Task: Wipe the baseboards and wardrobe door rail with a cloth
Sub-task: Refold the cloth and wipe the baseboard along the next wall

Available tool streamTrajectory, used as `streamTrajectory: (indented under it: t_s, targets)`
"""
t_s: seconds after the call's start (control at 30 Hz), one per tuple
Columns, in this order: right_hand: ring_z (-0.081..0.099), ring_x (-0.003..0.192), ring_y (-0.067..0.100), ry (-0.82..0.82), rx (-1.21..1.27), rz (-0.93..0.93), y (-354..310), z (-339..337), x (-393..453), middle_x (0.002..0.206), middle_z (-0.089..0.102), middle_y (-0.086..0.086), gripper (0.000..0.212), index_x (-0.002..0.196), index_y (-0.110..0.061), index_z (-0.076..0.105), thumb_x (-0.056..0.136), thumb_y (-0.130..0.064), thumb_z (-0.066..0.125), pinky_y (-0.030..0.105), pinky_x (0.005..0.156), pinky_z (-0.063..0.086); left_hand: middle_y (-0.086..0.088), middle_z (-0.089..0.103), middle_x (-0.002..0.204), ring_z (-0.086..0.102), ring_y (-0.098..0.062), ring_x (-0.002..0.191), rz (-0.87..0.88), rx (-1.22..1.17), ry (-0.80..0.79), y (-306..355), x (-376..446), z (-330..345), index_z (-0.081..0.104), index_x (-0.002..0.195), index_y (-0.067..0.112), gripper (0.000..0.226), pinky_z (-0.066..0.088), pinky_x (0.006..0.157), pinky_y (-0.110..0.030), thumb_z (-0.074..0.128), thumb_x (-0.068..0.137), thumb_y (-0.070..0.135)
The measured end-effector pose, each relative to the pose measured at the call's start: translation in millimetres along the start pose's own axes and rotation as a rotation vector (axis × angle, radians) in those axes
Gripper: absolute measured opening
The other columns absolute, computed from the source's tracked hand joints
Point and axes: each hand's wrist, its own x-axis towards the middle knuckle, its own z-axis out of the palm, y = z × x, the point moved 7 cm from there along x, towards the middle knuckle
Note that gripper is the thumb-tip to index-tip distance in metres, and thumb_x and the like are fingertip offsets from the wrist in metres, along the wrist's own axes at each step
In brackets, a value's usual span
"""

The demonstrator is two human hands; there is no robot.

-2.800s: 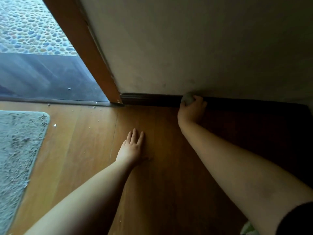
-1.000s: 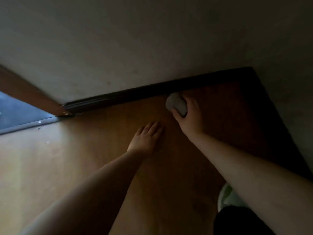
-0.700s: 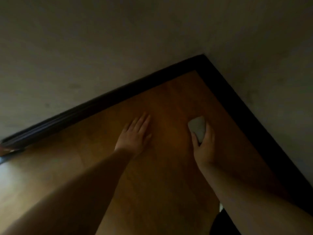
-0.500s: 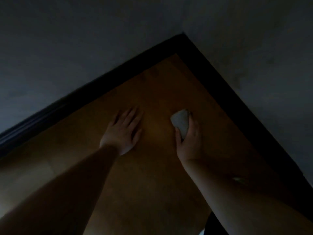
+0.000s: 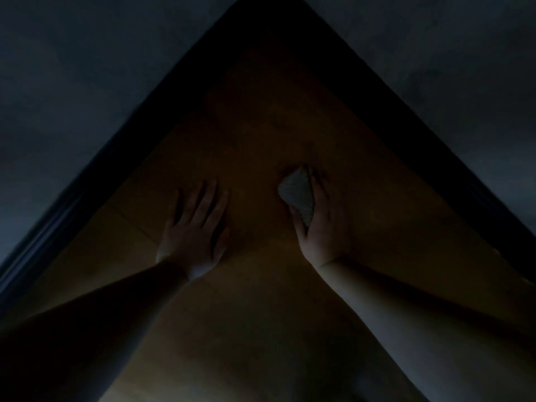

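Note:
The scene is very dark. My right hand (image 5: pixel 324 224) grips a small folded grey cloth (image 5: pixel 298 194) and holds it down near the wooden floor (image 5: pixel 261 134), well away from any skirting. My left hand (image 5: pixel 195 230) lies flat on the floor with its fingers straight and spread, to the left of the cloth. A dark baseboard (image 5: pixel 87 184) runs along the left wall, and a second dark baseboard (image 5: pixel 420 140) runs along the right wall. The two meet in a corner at the top of the view.
Plain pale walls (image 5: pixel 72 68) rise above both baseboards and close in the corner. Both my forearms reach in from the bottom edge. The floor between the hands and the corner shows bare wood.
My right hand has drawn the cloth away from the left wall's baseboard onto the open floor. The view has swung right into the room corner and grown darker. My left hand stays flat.

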Motion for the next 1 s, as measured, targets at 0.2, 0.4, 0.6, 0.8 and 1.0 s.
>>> streamTrajectory:
  t_s: [0.2,0.4,0.6,0.8,1.0]
  targets:
    - [0.033,0.143,0.027,0.008,0.085,-0.005,-1,1,2,0.155,0.027,0.002,0.073,0.156,-0.028,0.014,0.096,-0.053,0.049,0.046,0.111,0.04,-0.006,0.004,0.167,0.01,-0.029,0.153,-0.007,0.049,-0.008,1,-1,-3,0.008,0.16,0.021,0.075,0.004,0.121,-0.055,0.029,0.094,0.05]
    - [0.039,0.139,0.029,0.077,0.095,-0.064,-8,-5,3,0.151,0.037,0.008,0.068,0.15,-0.018,0.027,0.096,-0.051,0.051,0.045,0.108,0.043,-0.004,-0.004,0.168,0.004,-0.026,0.153,-0.015,0.08,0.003,-1,-1,-1,-0.004,0.16,0.024,0.078,0.003,0.12,-0.056,0.027,0.095,0.055]
    - [0.05,0.129,0.029,0.082,0.101,-0.003,-11,-17,6,0.141,0.051,0.011,0.068,0.147,-0.016,0.04,0.092,-0.051,0.059,0.042,0.099,0.049,0.001,-0.013,0.167,-0.008,-0.02,0.153,-0.058,0.091,-0.027,-2,1,-4,-0.013,0.158,0.028,0.071,0.001,0.122,-0.054,0.016,0.097,0.052]
    - [0.049,0.127,0.022,0.004,0.229,0.115,-10,-28,5,0.138,0.054,0.004,0.06,0.143,-0.018,0.047,0.091,-0.04,0.067,0.027,0.103,0.036,0.006,-0.022,0.163,-0.024,-0.007,0.147,-0.057,0.08,-0.048,5,7,-19,-0.023,0.153,0.03,0.061,-0.008,0.122,-0.043,0.0,0.1,0.049]
    - [0.053,0.119,0.018,0.134,0.302,0.163,-14,-71,16,0.128,0.06,0.002,0.053,0.134,-0.017,0.053,0.088,-0.035,0.071,0.023,0.095,0.037,0.004,-0.006,0.167,-0.016,0.0,0.146,0.032,-0.006,0.024,13,66,-42,-0.006,0.158,0.023,0.061,-0.01,0.12,-0.029,0.006,0.103,0.047]
